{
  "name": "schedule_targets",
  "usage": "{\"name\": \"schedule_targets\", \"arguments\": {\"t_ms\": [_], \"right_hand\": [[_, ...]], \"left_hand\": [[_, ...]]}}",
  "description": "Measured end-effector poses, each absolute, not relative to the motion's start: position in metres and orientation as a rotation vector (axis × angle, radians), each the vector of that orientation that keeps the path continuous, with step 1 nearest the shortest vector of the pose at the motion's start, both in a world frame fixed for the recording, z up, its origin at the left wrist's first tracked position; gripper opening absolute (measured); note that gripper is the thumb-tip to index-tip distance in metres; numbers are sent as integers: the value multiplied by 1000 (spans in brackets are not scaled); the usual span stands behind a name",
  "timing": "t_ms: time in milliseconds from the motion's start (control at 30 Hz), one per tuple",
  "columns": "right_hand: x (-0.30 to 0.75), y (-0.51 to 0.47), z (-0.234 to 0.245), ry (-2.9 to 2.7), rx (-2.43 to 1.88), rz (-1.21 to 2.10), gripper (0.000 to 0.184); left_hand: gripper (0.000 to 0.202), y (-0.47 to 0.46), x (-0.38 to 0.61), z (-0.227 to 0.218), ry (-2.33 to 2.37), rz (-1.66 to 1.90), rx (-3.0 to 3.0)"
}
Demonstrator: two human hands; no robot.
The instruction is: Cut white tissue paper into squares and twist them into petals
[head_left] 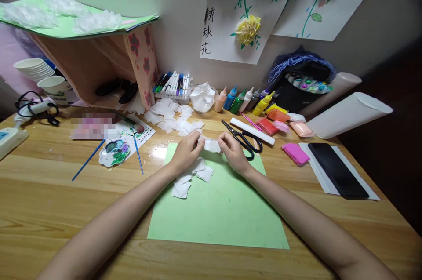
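My left hand (187, 150) and my right hand (232, 150) both pinch one small white paper square (212, 144) between their fingertips, just above the far edge of a light green paper sheet (220, 209). Under my left wrist lies a small heap of folded white paper pieces (193, 178) on the green sheet. Black-handled scissors (242, 139) lie just right of my right hand.
More white paper squares (171, 117) are scattered behind. At the back stand marker pens (171, 83), a bowl of tissue (202, 96) and paint bottles (244, 100). A paint palette (114, 152) and blue brushes (136, 153) lie left; clay blocks (295, 153) and a black phone (336, 170) lie right.
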State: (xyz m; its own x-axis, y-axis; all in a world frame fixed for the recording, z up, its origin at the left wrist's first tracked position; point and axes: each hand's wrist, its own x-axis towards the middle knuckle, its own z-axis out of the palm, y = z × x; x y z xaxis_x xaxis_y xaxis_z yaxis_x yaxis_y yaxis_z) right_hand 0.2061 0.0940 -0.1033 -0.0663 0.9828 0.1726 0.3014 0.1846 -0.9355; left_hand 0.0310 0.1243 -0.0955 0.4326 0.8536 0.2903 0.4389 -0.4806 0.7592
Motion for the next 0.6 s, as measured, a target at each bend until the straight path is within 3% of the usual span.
{"name": "schedule_targets", "arguments": {"t_ms": [600], "right_hand": [[208, 96, -100, -1554, -1220, 1094, 39]], "left_hand": [[34, 124, 31, -97, 1085, 861, 2038]]}}
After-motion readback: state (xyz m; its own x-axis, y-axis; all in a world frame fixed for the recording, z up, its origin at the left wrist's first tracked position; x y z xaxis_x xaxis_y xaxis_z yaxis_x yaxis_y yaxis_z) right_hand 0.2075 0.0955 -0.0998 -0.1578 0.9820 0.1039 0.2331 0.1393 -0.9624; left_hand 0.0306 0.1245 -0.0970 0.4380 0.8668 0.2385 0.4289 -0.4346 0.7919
